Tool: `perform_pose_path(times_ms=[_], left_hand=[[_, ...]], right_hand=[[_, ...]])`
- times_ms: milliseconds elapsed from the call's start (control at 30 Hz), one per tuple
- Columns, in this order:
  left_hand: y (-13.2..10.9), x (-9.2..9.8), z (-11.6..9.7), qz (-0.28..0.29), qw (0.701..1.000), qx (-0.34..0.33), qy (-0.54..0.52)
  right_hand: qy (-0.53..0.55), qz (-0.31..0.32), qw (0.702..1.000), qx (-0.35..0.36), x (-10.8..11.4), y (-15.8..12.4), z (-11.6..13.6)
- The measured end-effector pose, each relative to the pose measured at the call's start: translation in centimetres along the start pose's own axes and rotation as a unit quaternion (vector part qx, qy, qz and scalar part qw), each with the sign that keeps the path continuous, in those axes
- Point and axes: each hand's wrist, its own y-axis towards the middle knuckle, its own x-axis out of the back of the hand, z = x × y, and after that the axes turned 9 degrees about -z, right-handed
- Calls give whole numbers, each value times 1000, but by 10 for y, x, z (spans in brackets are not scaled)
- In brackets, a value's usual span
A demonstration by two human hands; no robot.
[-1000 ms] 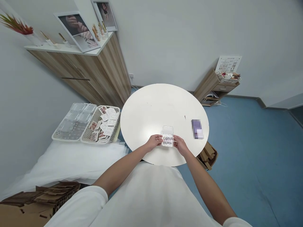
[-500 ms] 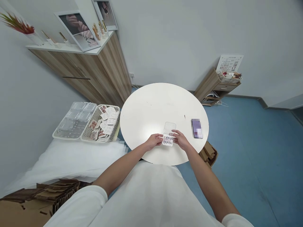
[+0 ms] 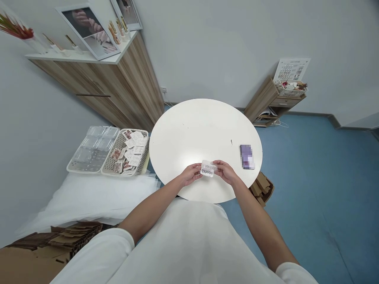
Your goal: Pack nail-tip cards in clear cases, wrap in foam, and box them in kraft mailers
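Over the near part of the round white table [image 3: 189, 134], a small clear plastic case [image 3: 208, 169] is held between both hands. Inside it, press-on nails lie in a row, partly covered by the lid, which is tilted down over the case. My left hand [image 3: 192, 174] grips the left side of the case with its fingertips. My right hand [image 3: 224, 171] holds the opposite side, its thumb and fingers closed at the edge. Whether the lid is fully down cannot be made out.
A pixelated purple item [image 3: 246, 157] lies on the table's right side, with a tiny dark piece [image 3: 231, 142] nearby. Left of the table are a basket of cards [image 3: 102, 172] and a tray of clear cases [image 3: 71, 167]. A carton [image 3: 268, 193] of cardboard stands below right.
The lid, which stood open behind the case, has swung down over the nails. Both hands have moved slightly with the case. The view has shifted a little.
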Motion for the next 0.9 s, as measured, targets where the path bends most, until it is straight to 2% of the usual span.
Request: perform_pose_path(times_ms=[200, 400, 500, 633, 767, 900], left_hand=[[-2, 0, -3, 0, 998, -16, -57], [-1, 0, -3, -7, 997, -34, -74], [-3, -1, -3, 5, 997, -33, -74], [-10, -3, -1, 18, 999, -30, 27], [-15, -7, 3, 2, 982, -63, 180], [-15, -12, 9, -27, 972, -97, 211]], right_hand=[[64, -32, 997, 18, -13, -7, -5], [50, -56, 997, -19, -23, -23, -18], [35, -87, 995, -22, -21, -28, -22], [8, -125, 992, -3, -16, -30, -21], [-1, -128, 991, 26, -13, -31, -21], [3, -133, 990, 37, -15, -32, -22]])
